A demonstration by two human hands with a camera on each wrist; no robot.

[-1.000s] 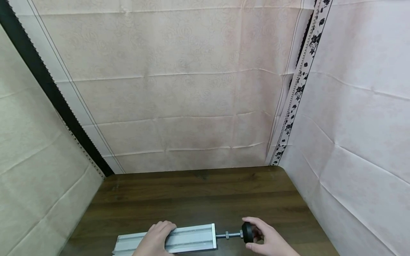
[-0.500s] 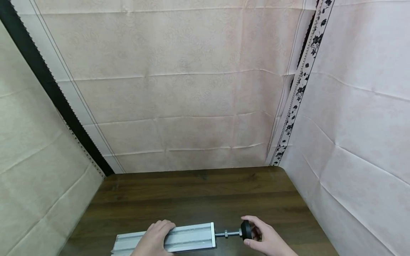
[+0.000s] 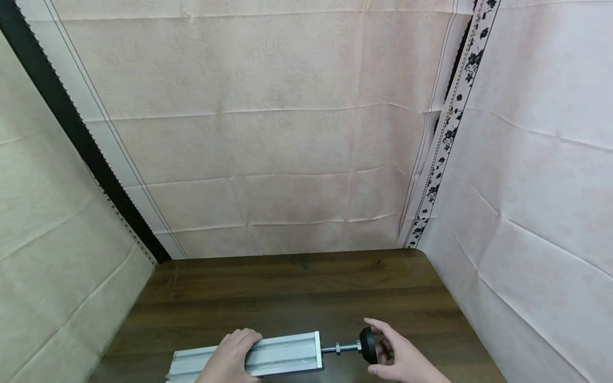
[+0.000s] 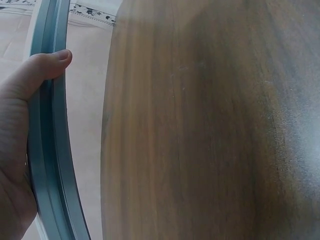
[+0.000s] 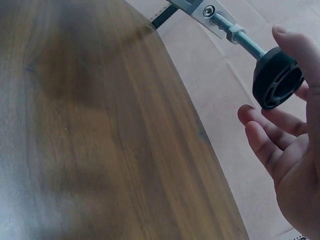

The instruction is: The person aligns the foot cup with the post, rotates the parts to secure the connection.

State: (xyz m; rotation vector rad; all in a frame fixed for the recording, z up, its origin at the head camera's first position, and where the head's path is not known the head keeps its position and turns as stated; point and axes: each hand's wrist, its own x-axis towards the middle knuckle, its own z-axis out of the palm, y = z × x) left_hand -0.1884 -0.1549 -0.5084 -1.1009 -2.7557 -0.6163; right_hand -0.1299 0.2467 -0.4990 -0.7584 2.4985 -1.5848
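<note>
A silver aluminium profile (image 3: 284,355) with long grooves is held at a slight slant above the wooden table. My left hand (image 3: 232,356) grips it, thumb across the grooved face in the left wrist view. From its right end cap sticks a threaded rod (image 5: 249,45) with a nut (image 5: 235,34), ending in a round black levelling foot (image 5: 276,79). My right hand (image 3: 399,354) is spread loosely about this foot. Its thumb stands apart from the rim in the right wrist view, while a fingertip seems to touch the foot's lower edge.
Below is a dark brown wooden table (image 3: 287,292) with rounded far corners. Pale creased cloth (image 3: 268,159) hangs behind it, and more cloth (image 3: 541,159) hangs at the right. A black strip (image 3: 86,143) runs down the left corner.
The right hand's fingers have loosened and spread a little from the foot. The profile and rod have shifted very slightly left; the left hand keeps its grip.
</note>
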